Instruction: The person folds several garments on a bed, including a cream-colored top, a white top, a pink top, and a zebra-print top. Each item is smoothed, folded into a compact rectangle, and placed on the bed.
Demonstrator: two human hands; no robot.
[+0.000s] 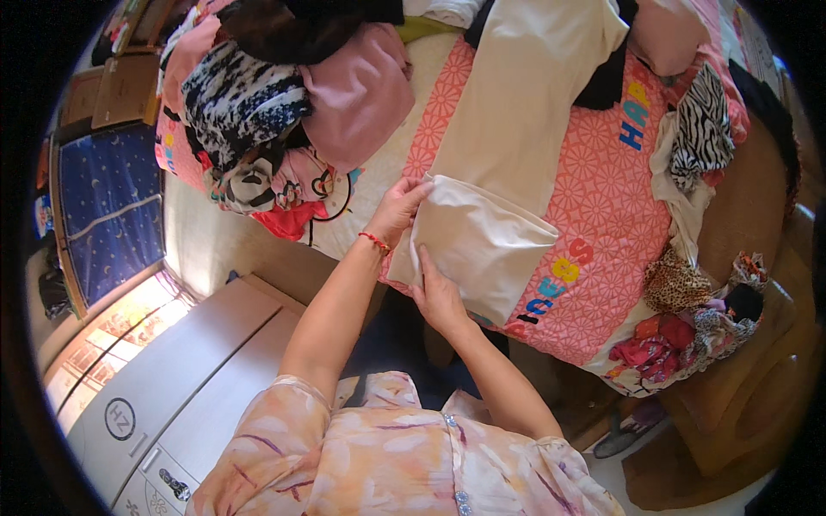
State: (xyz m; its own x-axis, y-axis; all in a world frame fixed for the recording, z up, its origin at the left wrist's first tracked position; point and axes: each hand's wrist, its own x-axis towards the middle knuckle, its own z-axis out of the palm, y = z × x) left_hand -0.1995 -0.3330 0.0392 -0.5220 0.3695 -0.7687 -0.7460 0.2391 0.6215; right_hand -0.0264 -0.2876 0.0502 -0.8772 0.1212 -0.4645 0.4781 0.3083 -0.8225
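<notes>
A long cream garment [525,95] lies stretched over the bed, its near end doubled back into a flap [482,232]. My left hand [404,206], with a red beaded bracelet at the wrist, pinches the flap's upper left corner. Lower down, my right hand [440,299] holds the cloth by its near left side, one digit stretched along the fabric. Some of the right fingers are hidden. Whether the garment is trousers or a skirt, I cannot tell.
Clothes surround the garment: a pink piece [361,99] and a black-and-white patterned one [245,90] at left, a zebra-print cloth [703,125] and a leopard-print bundle [677,282] at right. The coral patterned bedspread [594,189] lies beneath. A white cabinet [189,378] stands at lower left.
</notes>
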